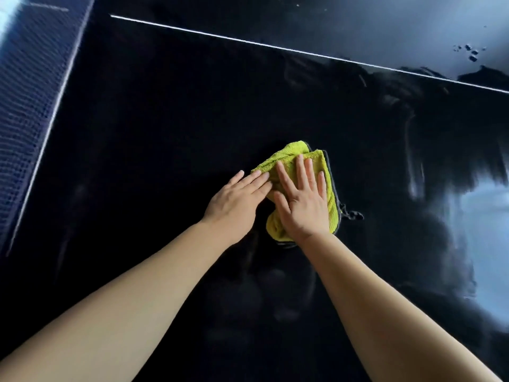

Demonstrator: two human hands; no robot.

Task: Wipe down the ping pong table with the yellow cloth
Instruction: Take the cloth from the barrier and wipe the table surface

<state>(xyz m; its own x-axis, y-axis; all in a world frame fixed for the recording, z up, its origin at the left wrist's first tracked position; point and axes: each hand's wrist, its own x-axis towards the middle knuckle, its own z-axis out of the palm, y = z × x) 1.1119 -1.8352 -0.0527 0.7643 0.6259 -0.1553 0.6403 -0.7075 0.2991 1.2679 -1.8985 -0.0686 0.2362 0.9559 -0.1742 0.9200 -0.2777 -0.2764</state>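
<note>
The yellow cloth (292,159), folded and edged in dark grey, lies flat on the dark ping pong table (165,119) near the middle of the view. My right hand (301,201) presses down on it with straight, spread fingers. My left hand (238,202) lies beside it on the left, its straight fingertips touching the cloth's left edge. Much of the cloth is hidden under my right palm.
The net (30,86) runs along the left side, with a white band on top. A white line (275,46) crosses the table beyond the cloth. Wet streaks and glare show at the right (454,205), and water droplets (472,53) sit at the far right.
</note>
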